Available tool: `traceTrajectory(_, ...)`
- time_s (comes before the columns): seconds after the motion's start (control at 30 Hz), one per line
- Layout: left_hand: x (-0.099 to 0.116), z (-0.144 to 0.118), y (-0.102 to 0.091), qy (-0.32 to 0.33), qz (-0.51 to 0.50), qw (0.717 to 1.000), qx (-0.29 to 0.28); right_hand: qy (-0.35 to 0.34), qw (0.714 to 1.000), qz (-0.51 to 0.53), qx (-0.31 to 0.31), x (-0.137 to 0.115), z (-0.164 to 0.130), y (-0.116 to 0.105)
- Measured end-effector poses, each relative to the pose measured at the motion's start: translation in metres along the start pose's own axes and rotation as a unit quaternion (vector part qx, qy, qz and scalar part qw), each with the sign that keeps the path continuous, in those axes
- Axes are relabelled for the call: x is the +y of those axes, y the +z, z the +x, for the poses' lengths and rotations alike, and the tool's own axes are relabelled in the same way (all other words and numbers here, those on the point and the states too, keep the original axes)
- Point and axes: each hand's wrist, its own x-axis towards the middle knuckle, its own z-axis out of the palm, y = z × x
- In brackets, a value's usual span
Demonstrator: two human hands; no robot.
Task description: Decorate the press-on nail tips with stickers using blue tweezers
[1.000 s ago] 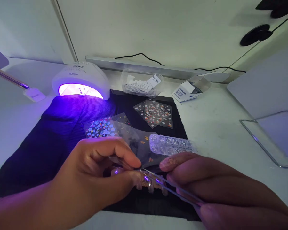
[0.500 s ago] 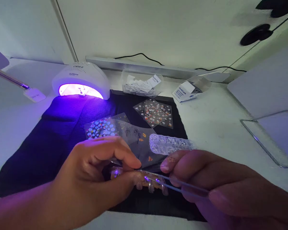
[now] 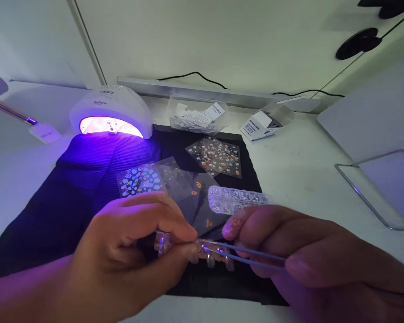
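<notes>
My right hand (image 3: pixel 309 251) grips slim tweezers (image 3: pixel 256 252), whose two arms slant left, slightly apart. Their points reach the fingertips of my left hand (image 3: pixel 138 251), where thumb and index finger are pinched together. Whatever lies in that pinch is hidden. Just behind and below is a row of clear, glossy false nail tips (image 3: pixel 210 259), partly covered by my left thumb. A small patch with orange marks (image 3: pixel 236 222) shows on my right index fingertip. Past my hands lie a clear sticker sheet with orange motifs (image 3: pixel 202 197) and a compartment case of rhinestones (image 3: pixel 235 197).
A lit nail lamp (image 3: pixel 111 107) stands at the back left of the black mat (image 3: pixel 87 179). Blue-patterned (image 3: pixel 141 179) and red-white (image 3: pixel 218 157) sticker sheets lie there. Behind are a clear tub of packets (image 3: pixel 195 119), an alcohol-pad box (image 3: pixel 264 123) and, at right, a metal frame (image 3: pixel 363 193).
The tweezers have turned a little, so both arms show more plainly. My left hand keeps its pinch with a slight shift. The whole view has moved slightly.
</notes>
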Motion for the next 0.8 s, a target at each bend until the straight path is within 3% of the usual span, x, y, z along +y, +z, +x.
traceTrajectory(0.8,0.0033,0.0022,-0.0011,0.007,0.016,1.000,-0.013,-0.008,0.999,0.021,-0.027,0.0012,0.0022,0.0008)
